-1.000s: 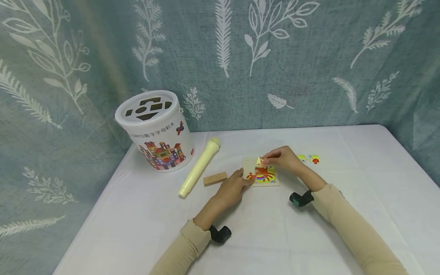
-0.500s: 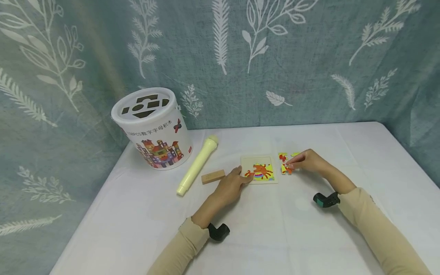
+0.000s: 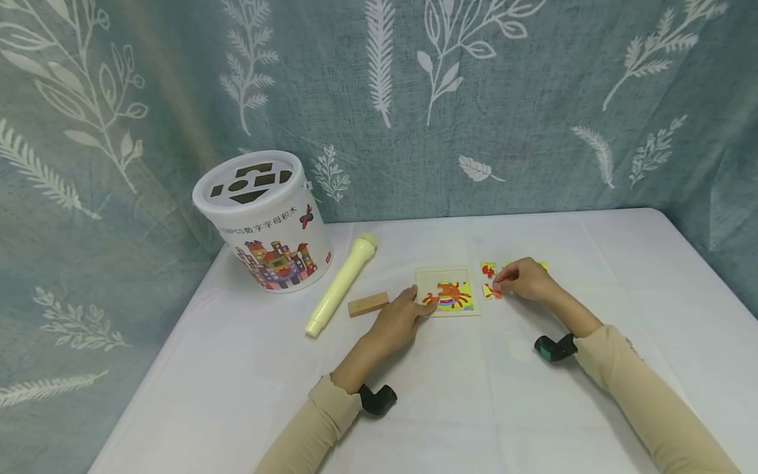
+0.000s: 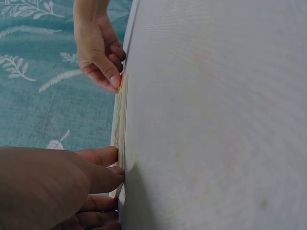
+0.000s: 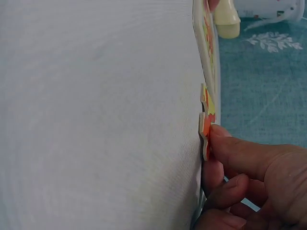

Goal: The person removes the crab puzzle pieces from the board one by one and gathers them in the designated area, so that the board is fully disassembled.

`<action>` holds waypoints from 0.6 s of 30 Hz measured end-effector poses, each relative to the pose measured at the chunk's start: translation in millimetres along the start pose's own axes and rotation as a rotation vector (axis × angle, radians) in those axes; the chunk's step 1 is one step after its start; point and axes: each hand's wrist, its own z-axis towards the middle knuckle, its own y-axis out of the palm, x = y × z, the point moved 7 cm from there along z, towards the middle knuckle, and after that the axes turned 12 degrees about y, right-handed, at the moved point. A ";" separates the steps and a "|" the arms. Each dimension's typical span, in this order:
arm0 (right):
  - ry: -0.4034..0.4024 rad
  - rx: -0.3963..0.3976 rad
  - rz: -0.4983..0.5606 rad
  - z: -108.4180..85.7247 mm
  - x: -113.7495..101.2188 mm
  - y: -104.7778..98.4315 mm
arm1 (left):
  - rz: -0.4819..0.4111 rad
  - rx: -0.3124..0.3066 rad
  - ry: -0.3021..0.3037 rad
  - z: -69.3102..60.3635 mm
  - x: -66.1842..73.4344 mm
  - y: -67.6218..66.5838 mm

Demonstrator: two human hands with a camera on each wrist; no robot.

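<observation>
A square wooden puzzle board (image 3: 429, 280) lies on the table, its lower part filled with pieces showing an orange animal picture (image 3: 453, 296). My left hand (image 3: 399, 322) grips the board's left side, with the thumb at the lower pieces and the other fingers along the edge. To the right of the board, my right hand (image 3: 527, 280) pinches an orange and yellow puzzle piece (image 5: 206, 136) between thumb and index finger, low at the table. Another piece (image 5: 205, 98) touches or nearly touches it. A red and yellow piece (image 3: 488, 269) lies just behind; further pieces are partly hidden by the right hand.
Left of the board lie a wooden block (image 3: 368, 304) and a pale yellow stick with a rounded head (image 3: 342, 283). A white block bucket (image 3: 266, 224) with shape holes in its lid stands at the back left. A green leaf-print curtain (image 3: 379, 164) hangs behind the table.
The right hand has moved from above the board to its right side, carrying a puzzle piece down beside the others. The left hand stays on the board.
</observation>
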 end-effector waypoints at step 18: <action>-0.167 -0.066 -0.031 6.1 -57.1 29.0 | 0.012 -0.014 0.005 0.1 0.2 -0.1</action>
